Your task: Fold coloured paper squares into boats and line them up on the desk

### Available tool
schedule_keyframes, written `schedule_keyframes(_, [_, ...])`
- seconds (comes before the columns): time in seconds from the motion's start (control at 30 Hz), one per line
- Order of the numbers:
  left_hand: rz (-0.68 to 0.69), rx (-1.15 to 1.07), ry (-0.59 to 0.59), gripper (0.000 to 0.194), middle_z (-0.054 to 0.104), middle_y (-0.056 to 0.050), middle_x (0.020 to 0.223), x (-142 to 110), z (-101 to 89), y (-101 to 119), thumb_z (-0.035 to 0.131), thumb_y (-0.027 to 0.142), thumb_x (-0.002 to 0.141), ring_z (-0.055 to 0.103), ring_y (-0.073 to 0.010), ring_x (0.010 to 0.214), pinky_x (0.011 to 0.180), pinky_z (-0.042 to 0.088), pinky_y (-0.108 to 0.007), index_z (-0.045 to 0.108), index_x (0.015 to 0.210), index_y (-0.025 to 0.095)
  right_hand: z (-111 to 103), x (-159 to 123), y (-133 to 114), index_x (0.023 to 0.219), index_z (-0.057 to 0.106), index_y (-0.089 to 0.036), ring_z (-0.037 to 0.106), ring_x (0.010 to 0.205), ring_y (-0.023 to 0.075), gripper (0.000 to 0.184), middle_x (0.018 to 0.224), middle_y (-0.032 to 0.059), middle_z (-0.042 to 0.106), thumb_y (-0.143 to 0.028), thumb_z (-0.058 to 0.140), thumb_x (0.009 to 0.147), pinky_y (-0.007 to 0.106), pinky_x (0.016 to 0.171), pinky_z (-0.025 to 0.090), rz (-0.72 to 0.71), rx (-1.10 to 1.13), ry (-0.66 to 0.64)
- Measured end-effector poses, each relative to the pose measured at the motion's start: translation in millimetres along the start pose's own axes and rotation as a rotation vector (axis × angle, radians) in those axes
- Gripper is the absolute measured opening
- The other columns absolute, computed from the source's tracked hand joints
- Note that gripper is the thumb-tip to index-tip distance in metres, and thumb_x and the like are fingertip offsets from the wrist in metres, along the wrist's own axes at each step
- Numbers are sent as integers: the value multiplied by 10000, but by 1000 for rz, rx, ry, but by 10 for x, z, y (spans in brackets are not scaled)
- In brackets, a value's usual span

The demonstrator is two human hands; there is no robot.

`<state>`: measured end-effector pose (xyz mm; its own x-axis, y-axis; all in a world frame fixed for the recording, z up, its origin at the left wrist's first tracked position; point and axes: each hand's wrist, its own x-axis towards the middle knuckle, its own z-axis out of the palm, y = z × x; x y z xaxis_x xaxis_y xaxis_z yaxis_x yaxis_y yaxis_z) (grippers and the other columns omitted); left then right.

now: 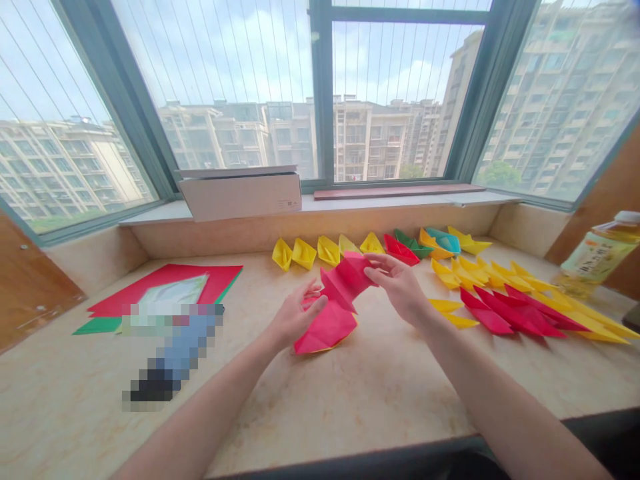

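A partly folded red paper (345,283), creased into raised flaps, is held up off the counter between my two hands. My left hand (300,310) pinches its lower left side, thumb in front. At its upper right edge, my right hand (395,277) grips it between thumb and fingers. Beneath it lies another red paper piece (325,330) with a yellow edge showing below. Behind my hands, yellow paper boats (329,251) stand in a row, followed by a red boat (401,249), a green boat (414,244) and a blue one (444,241).
Red folded boats (515,313) and yellow ones (467,273) lie at the right, near a plastic bottle (597,257). On the left are red sheets (170,277) over green, and a pixelated object (180,350). A white box (245,193) sits on the sill.
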<state>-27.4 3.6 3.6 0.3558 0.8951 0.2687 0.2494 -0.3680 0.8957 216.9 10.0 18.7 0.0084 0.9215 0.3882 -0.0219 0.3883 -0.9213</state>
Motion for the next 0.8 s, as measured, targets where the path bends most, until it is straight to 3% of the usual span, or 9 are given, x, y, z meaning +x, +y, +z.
schedule_keyframes(0.07, [-30,-280,-145,613,644,-174,1317,-12,13,49,622,518,899,609,-314,1216,1017,475,-445,530,1391,164,157,-72,23,1254,632,-239,692,839,172,494,946,27,729,-364,770,795,298,768,549,41,235,-114])
schedule_keyframes(0.17, [-95,-551,-262,587,694,-163,1233,-61,28,88,646,547,876,646,-321,1152,969,499,-429,594,1324,173,340,-177,48,1260,621,-251,689,809,143,511,904,-7,703,-326,789,784,271,761,555,84,313,-172])
schedule_keyframes(0.33, [-243,-555,-77,485,747,-131,1058,-93,65,110,719,506,832,710,-273,962,850,539,-356,675,1150,143,416,-230,110,1134,699,-223,700,823,166,329,965,23,712,-332,737,826,304,767,570,14,160,-146])
schedule_keyframes(0.47, [-313,-574,24,406,757,-107,977,-68,64,193,735,473,825,716,-227,863,773,557,-311,695,1051,139,358,-191,160,1006,748,-216,684,915,192,189,982,48,725,-337,693,872,336,845,565,-130,30,-90])
schedule_keyframes(0.6, [-326,-634,77,388,759,-96,932,-48,27,213,793,380,785,713,-191,792,746,571,-291,708,1068,128,285,-147,134,970,768,-229,666,956,197,169,1003,57,687,-347,669,901,306,817,580,-241,-26,-3])
schedule_keyframes(0.8, [-293,-718,142,407,769,-112,923,-10,32,112,830,353,737,716,-192,780,758,578,-312,738,1051,113,243,-120,91,1006,786,-244,650,1035,215,216,1097,70,679,-393,688,884,306,839,588,-247,-23,39])
